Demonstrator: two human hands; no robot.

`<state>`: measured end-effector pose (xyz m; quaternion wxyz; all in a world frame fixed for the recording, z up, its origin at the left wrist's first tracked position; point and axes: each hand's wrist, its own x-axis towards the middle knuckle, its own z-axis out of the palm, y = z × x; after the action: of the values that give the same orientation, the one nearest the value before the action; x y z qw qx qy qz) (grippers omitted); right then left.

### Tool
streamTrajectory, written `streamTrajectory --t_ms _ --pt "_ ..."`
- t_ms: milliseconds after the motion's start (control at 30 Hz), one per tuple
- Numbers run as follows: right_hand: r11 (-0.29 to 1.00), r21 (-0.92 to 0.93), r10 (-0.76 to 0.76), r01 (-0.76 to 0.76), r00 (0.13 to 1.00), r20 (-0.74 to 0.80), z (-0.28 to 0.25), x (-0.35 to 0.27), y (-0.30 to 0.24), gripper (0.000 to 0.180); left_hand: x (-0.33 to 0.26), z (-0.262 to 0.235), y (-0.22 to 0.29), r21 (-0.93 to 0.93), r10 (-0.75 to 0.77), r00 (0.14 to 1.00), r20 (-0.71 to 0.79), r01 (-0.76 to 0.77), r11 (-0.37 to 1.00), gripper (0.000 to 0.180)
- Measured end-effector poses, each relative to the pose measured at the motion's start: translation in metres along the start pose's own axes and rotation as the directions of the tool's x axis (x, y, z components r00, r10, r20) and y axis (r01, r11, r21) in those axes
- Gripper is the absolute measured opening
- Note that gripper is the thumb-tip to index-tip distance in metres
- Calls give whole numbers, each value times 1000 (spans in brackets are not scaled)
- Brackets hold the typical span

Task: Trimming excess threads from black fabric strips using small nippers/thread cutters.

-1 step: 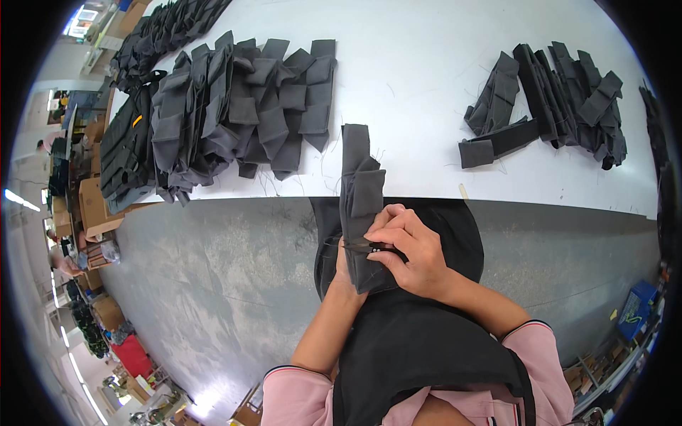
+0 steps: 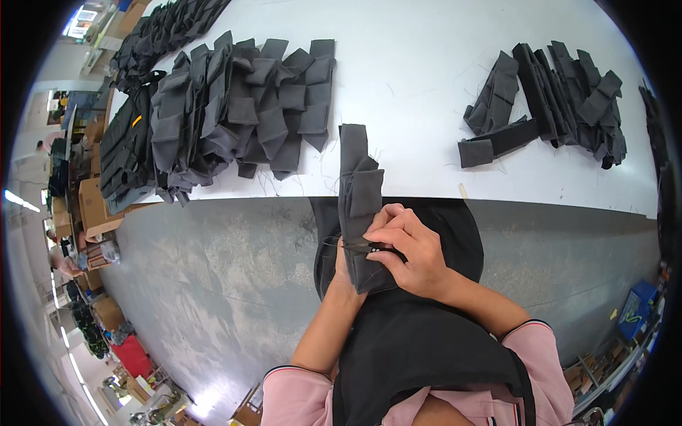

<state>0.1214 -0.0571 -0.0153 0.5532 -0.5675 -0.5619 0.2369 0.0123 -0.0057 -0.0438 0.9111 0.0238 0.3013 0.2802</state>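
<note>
A dark grey fabric strip with folded pocket-like flaps (image 2: 365, 192) stretches from the table's front edge down toward my lap. My left hand (image 2: 345, 268) grips its lower part from the left and beneath; most of those fingers are hidden behind the cloth. In my right hand (image 2: 412, 248) is a small pair of black thread snips (image 2: 359, 247), closed in by thumb and fingers. The blades point left and lie across the strip. Loose threads stick out along the strip's edges.
On the white table (image 2: 412, 92), a large pile of similar grey strips (image 2: 245, 106) lies to the left and a smaller pile (image 2: 561, 99) to the right. A black piece with an orange tag (image 2: 128, 142) sits at the left edge. Cardboard boxes (image 2: 96, 206) stand beyond.
The strip's upper end has shifted very slightly left. Both hands keep almost the same place and hold.
</note>
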Motion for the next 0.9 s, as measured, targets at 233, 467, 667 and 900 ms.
streamTrajectory --t_ms 233,467,667,900 --pt "998 -60 9 -11 1000 -27 0 -2 -3 31 2 6 -2 8 68 986 150 -70 998 28" --pt "899 252 366 -358 930 17 -21 -4 -14 24 0 14 -2 126 187 980 -62 -178 976 23" --pt "961 129 247 -246 969 6 -26 0 -15 24 -2 18 0 -38 57 996 66 -54 998 20" --pt "990 83 109 -110 994 16 -15 3 -9 29 -3 7 -3 -85 -54 996 71 60 995 24"
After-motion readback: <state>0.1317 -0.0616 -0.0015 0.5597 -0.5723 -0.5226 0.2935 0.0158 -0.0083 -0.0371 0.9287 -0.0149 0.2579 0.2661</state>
